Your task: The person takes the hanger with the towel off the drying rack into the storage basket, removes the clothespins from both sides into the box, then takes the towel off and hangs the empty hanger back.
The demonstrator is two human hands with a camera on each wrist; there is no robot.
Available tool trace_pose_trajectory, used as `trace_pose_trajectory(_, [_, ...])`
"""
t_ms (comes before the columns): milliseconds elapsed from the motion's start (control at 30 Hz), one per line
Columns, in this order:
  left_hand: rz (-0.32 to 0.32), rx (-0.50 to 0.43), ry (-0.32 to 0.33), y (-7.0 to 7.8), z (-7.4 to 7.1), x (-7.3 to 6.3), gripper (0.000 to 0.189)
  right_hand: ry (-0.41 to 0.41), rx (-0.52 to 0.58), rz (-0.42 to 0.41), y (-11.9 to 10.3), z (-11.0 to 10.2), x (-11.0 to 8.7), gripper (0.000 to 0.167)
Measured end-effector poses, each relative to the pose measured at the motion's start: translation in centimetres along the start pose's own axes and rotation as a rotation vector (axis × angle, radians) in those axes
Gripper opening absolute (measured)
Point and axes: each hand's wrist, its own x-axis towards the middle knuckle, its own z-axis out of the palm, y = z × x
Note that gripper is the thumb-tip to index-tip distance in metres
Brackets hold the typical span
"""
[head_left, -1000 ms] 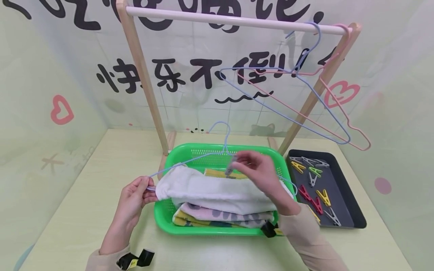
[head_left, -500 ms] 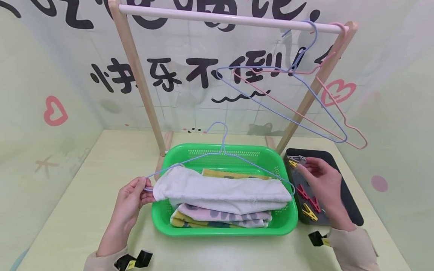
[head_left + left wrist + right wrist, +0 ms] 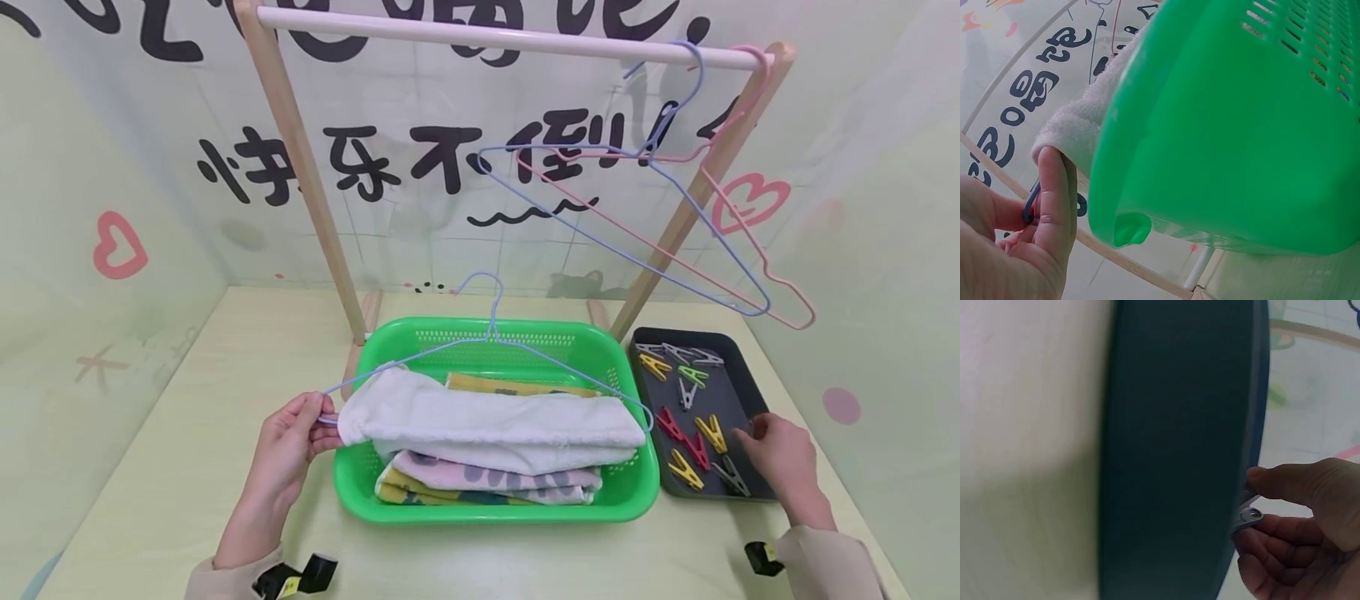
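In the head view my left hand (image 3: pixel 296 429) pinches the left end of a blue wire hanger (image 3: pixel 492 332), its hook pointing up. A folded white towel (image 3: pixel 495 425) hangs on the hanger over the green basket (image 3: pixel 495 512). The left wrist view shows the thumb and fingers around the hanger's blue wire (image 3: pixel 1032 203), beside the towel's edge. My right hand (image 3: pixel 783 458) is at the right side of the dark tray (image 3: pixel 757 392). In the right wrist view, a grey clothespin (image 3: pixel 1249 515) sits between its thumb and fingertips, at the tray's rim.
Several coloured clothespins (image 3: pixel 686 450) lie in the tray. Folded patterned towels (image 3: pixel 487 479) are in the basket. Behind stands a wooden rack with a white rail (image 3: pixel 480 35); a blue hanger (image 3: pixel 622 237) and a pink hanger (image 3: pixel 783 287) hang at its right end.
My right hand has moved from above the white towel rightward to the tray, then down toward its near right side. My left hand keeps its grip on the hanger.
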Motion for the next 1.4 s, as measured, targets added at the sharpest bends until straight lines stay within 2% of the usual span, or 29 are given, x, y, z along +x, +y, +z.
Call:
trace_pose_trajectory(100, [0.006,-0.001,-0.002,0.0,0.0,0.0,0.031,-0.088,-0.023,0.062,0.7,0.2,0.1,0.027])
trace_pose_trajectory(233, [0.012,-0.008,-0.005,-0.1,0.0,0.0,0.031,-0.145,-0.044,0.105,1.3,0.5,0.4,0.028])
trace_pose_trajectory(500, [0.009,-0.002,-0.009,0.0,0.0,0.0,0.031,-0.200,-0.071,0.096,1.7,0.8,0.8,0.033])
trace_pose_trajectory(667, [0.001,0.003,0.001,0.1,0.0,-0.1,0.032,-0.205,-0.064,0.086,1.8,0.9,0.8,0.034])
trace_pose_trajectory(700, [-0.001,0.002,0.001,0.1,0.0,-0.2,0.032,-0.182,-0.056,0.077,1.7,0.9,0.7,0.032])
trace_pose_trajectory(800, [-0.013,0.002,-0.002,0.2,0.1,-0.2,0.032,-0.029,-0.003,0.013,0.7,1.0,0.1,0.027])
trace_pose_trajectory(900, [-0.018,0.007,-0.006,0.4,0.2,-0.3,0.031,0.207,0.091,-0.127,-1.6,1.0,-0.7,0.015])
trace_pose_trajectory(1000, [-0.008,-0.002,-0.021,0.6,0.3,-0.3,0.031,0.352,0.199,-0.280,-4.3,0.8,-1.3,0.006])
trace_pose_trajectory(1100, [0.007,-0.023,-0.035,0.7,0.5,-0.3,0.031,0.376,0.303,-0.416,-6.9,0.6,-1.8,0.008])
trace_pose_trajectory(1233, [0.028,-0.042,-0.039,1.0,0.7,-0.3,0.032,0.305,0.388,-0.544,-10.0,0.7,-2.4,0.017])
trace_pose_trajectory(1300, [0.036,-0.050,-0.039,1.1,0.9,-0.4,0.032,0.264,0.404,-0.563,-11.3,1.0,-2.6,0.018])
trace_pose_trajectory(1400, [0.049,-0.072,-0.041,1.2,1.1,-0.4,0.031,0.245,0.418,-0.539,-12.7,1.4,-2.6,0.017])
